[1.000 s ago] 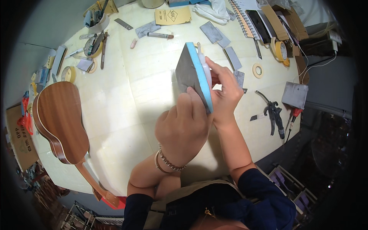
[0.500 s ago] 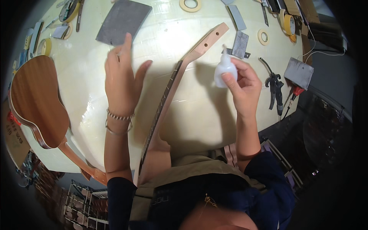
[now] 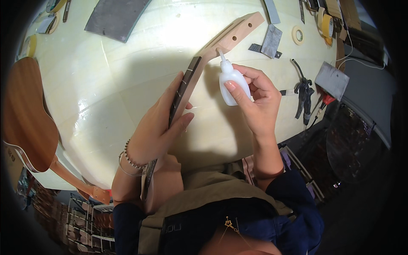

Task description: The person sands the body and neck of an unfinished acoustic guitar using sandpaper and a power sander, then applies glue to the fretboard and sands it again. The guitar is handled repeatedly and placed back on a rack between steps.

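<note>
The left hand (image 3: 159, 127) fingers wrap closed around a pale wooden instrument neck (image 3: 199, 68); the right hand (image 3: 255, 100) fingers pinch closed a small white plastic glue bottle (image 3: 231, 83), nozzle just beside the neck

Matt bare-wood neck (image 3: 229, 36), translucent plastic bottle (image 3: 231, 83)

- Ukulele body (image 3: 25, 114), brown wood, left edge of table.
- Grey sanding sheet (image 3: 115, 17), far left.
- Tape rolls (image 3: 327, 25), far right.
- Black pliers (image 3: 304, 95), right.
</note>
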Tool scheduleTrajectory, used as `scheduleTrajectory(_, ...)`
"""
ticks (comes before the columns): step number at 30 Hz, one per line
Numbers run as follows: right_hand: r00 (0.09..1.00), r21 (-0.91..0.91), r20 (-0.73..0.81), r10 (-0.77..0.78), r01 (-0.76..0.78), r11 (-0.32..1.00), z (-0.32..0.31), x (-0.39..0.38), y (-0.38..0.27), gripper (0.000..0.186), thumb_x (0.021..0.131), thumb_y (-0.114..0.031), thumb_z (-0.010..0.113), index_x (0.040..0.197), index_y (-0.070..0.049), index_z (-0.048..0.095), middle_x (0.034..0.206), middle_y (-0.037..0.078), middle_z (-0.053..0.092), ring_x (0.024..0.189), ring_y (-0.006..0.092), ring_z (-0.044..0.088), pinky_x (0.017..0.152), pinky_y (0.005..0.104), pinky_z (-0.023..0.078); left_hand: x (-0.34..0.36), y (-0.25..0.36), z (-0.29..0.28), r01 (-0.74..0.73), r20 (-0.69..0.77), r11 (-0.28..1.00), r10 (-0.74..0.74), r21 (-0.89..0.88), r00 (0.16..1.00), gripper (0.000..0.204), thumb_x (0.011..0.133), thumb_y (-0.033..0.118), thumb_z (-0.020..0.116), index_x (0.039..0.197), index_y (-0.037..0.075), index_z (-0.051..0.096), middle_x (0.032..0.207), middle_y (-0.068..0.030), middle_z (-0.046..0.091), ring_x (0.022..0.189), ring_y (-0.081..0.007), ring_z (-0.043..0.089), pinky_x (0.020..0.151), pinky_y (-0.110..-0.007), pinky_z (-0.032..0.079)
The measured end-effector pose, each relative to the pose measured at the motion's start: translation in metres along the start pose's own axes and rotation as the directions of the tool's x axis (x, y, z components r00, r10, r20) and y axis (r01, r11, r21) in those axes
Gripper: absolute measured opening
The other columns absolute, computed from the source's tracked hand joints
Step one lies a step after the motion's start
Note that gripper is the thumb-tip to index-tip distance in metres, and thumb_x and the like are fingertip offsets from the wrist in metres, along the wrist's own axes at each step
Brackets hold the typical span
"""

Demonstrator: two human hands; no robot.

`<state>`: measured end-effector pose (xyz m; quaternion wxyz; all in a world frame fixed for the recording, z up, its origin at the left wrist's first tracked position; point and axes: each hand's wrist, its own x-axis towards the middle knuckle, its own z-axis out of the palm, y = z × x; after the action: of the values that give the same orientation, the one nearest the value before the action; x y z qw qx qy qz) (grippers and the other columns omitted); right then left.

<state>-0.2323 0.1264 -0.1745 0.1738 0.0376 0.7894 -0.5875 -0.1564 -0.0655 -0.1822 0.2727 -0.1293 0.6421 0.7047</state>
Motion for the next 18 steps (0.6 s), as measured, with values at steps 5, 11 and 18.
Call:
scheduleTrajectory(5, 1.0, 0.014, 0.015, 0.012, -0.012, 1.0, -0.001, 0.001, -0.002, 0.029, 0.078, -0.005, 0.073, 0.104, 0.002, 0.064, 0.077, 0.004, 0.066, 0.068, 0.0056, 0.059, 0.061, 0.019, 0.046, 0.0, -0.003, 0.001, -0.001, -0.007, 1.0, 0.001, -0.027, 1.0, 0.067, 0.089, 0.004, 0.052, 0.146, 0.006, 0.018, 0.102, -0.0075, 0.054, 0.068, -0.0078, 0.053, 0.059, -0.021, 0.047)
scheduleTrajectory(11, 0.999, 0.046, 0.034, 0.043, -0.044, 0.998, -0.003, 0.002, -0.004, 0.029, 0.077, -0.005, 0.073, 0.104, 0.002, 0.064, 0.076, 0.003, 0.065, 0.067, 0.0052, 0.058, 0.06, 0.0185, 0.045, 0.0, -0.004, 0.0, 0.003, -0.006, 0.999, -0.004, -0.031, 1.0, 0.068, 0.087, 0.003, 0.053, 0.146, 0.005, 0.018, 0.102, -0.0075, 0.054, 0.068, -0.0075, 0.054, 0.059, -0.021, 0.047)
scheduleTrajectory(18, 0.999, -0.073, 0.013, -0.053, 0.054, 0.996, -0.001, 0.005, 0.007, 0.031, 0.075, -0.008, 0.075, 0.103, -0.001, 0.065, 0.078, 0.003, 0.067, 0.067, 0.005, 0.058, 0.06, 0.0182, 0.045, 0.0, -0.003, 0.0, 0.004, -0.002, 0.999, -0.004, -0.053, 1.0, 0.069, 0.087, 0.003, 0.054, 0.146, 0.006, 0.018, 0.1, -0.0071, 0.055, 0.067, -0.0071, 0.054, 0.058, -0.021, 0.048)
